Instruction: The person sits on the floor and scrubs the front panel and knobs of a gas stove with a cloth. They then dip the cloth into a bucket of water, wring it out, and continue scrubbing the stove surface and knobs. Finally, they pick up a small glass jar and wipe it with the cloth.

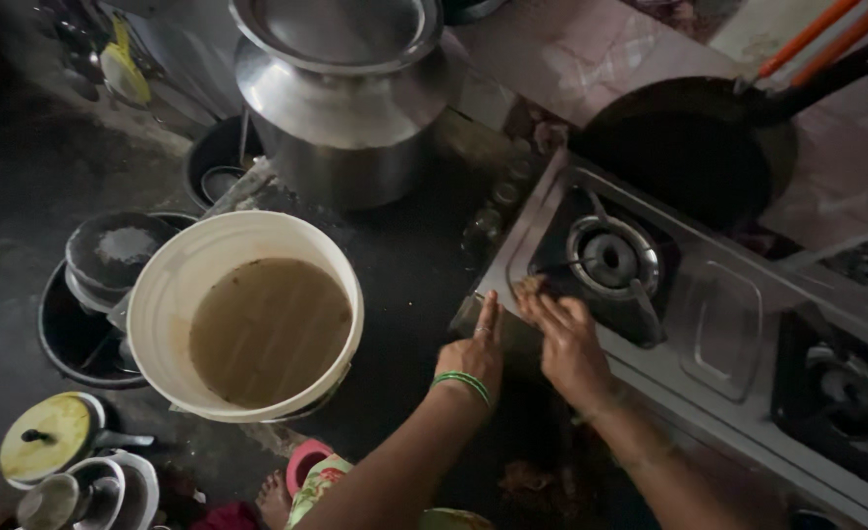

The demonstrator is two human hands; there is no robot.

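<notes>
The person is leaning over the front left corner of a steel gas stove (718, 339). The left hand (475, 351), wearing green bangles (463, 384), is lying flat with fingers stretched out against the stove's edge, gripping nothing. The right hand (566, 344) is pressing a small brownish scrubber (529, 287) onto the stove top beside the left burner (610, 259), its fingers curling loosely over it. A white bucket (159, 294) of murky water is standing to the left. A big steel pot (341, 108) is sitting behind it, and a black pan (689, 147) is resting beyond the stove.
</notes>
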